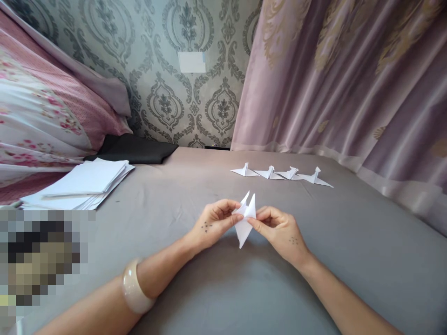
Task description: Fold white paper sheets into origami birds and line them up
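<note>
Between my two hands is a folded white paper crane (245,223), held just above the grey sheet. Two narrow points stick up from it and one broader point hangs down. My left hand (218,222) pinches its left side between thumb and fingers. On the right side, my right hand (281,230) grips it the same way, thumb in front and fingers partly hidden behind. Beyond the hands, several finished-looking paper cranes (270,172) stand in a row, their wings spread and nearly touching.
A stack of white paper (87,179) lies at the left, in front of a black folded item (134,148). Pink curtains (314,83) hang at the right and floral fabric (42,107) at the left. Patterned wallpaper (188,100) closes the back. A pixelated patch covers the lower left.
</note>
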`<state>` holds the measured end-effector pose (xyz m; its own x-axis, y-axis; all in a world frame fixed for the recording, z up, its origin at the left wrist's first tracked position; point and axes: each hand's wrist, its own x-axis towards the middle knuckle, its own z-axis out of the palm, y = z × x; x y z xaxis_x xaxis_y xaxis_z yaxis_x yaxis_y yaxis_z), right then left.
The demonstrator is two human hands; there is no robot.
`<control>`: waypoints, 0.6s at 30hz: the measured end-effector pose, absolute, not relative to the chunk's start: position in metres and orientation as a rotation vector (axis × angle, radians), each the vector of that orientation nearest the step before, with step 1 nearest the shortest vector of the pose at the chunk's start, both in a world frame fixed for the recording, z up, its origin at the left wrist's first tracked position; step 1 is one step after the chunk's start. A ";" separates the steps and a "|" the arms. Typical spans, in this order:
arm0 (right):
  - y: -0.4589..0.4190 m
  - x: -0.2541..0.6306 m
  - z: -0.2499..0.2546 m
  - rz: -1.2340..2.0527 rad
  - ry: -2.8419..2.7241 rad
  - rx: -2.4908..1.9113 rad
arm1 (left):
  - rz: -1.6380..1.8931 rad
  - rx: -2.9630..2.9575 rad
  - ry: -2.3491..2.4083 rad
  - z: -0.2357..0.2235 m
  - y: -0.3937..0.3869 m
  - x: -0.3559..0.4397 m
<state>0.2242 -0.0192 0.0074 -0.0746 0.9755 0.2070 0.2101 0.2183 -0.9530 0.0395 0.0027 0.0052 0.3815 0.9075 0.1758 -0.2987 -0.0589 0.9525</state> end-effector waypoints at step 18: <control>-0.019 0.219 0.005 1.075 -1.294 -1.152 | 1.164 1.224 0.819 0.003 0.002 0.043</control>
<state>0.2194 -0.0187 0.0049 0.0121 0.9909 0.1344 0.0502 0.1337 -0.9898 0.0429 0.0020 0.0030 0.2517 0.9614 0.1108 -0.2212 -0.0543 0.9737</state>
